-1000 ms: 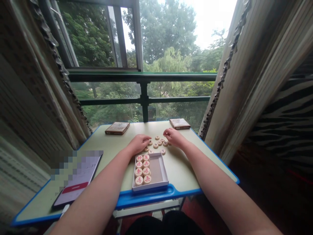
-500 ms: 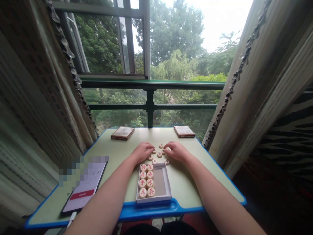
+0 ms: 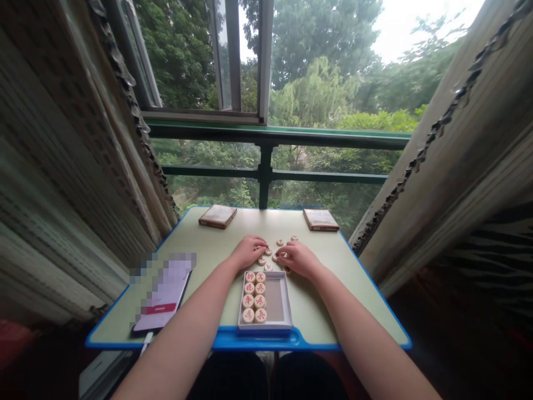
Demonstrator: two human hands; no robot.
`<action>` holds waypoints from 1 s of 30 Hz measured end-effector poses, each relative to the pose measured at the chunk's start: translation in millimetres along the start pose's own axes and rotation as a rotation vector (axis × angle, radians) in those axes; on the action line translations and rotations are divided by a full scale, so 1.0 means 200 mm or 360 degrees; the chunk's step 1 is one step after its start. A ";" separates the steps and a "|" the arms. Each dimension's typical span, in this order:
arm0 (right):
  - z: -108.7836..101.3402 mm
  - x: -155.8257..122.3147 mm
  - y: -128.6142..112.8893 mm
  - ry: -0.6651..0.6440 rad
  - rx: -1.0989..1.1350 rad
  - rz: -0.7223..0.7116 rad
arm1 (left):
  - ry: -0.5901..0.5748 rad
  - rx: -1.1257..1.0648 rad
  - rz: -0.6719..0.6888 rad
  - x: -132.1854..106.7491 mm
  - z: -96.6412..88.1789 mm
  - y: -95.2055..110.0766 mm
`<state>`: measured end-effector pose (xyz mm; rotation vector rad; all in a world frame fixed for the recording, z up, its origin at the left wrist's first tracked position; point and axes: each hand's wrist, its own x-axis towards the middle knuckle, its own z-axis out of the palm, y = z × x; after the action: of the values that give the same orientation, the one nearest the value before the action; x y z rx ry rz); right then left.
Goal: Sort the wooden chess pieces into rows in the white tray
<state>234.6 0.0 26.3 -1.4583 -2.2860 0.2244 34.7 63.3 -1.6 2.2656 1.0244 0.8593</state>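
Note:
Round wooden xiangqi pieces lie loosely on the table between my hands, one xiangqi piece [image 3: 268,268] just beyond the box. My left hand [image 3: 250,251] is open, palm down, its fingers reaching over the pieces at the left of the group. Thumb and fingertips of my right hand [image 3: 300,258] close around a xiangqi piece [image 3: 275,257] resting on the table. Nearer me, an open shallow box [image 3: 286,300] holds red-marked xiangqi pieces [image 3: 260,301] in two columns along its left side; its right part shows bare bottom.
A flat brown case [image 3: 217,215] lies at the table's back left, another flat case [image 3: 320,219] at the back right. On the left lies a phone [image 3: 166,294] with a white cable. Blue trim edges the table [image 3: 200,278]; curtains hang on both sides.
The camera view has shifted, so the table sits slightly higher in it. My right hand has drawn a little nearer, and a piece shows beyond its knuckles. Boxed pieces look unchanged.

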 end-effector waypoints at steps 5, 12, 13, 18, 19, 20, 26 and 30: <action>-0.01 -0.03 -0.03 0.0041 0.0043 0.0053 | 0.0086 -0.0286 -0.0201 -0.03 0.01 0.01; -0.13 -0.08 -0.04 -0.0158 0.0273 0.0459 | 0.0219 -0.0514 -0.0327 -0.07 0.00 0.01; -0.15 -0.09 -0.04 -0.0186 0.0284 0.0505 | 0.0185 -0.0483 -0.0303 -0.07 0.00 0.01; -0.16 -0.15 -0.08 0.0013 0.0335 0.0645 | 0.0015 -0.0360 -0.0231 -0.09 -0.02 0.01; -0.14 -0.16 -0.08 0.0053 0.0339 0.0632 | 0.0004 -0.0351 -0.0225 -0.09 -0.02 0.01; -0.12 -0.18 -0.07 0.0075 0.0344 0.0612 | 0.0002 -0.0342 -0.0225 -0.09 -0.01 0.01; 0.00 -0.23 -0.04 0.0269 0.0353 0.0475 | 0.0052 -0.0328 -0.0257 -0.10 -0.02 0.02; 0.01 -0.21 -0.05 0.0269 0.0409 0.0415 | -0.0112 -0.0313 -0.0243 -0.11 -0.04 0.04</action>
<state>240.0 -42.6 17.1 -1.5696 -1.8553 0.4364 22.7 42.9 1.8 2.0117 1.0191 0.7750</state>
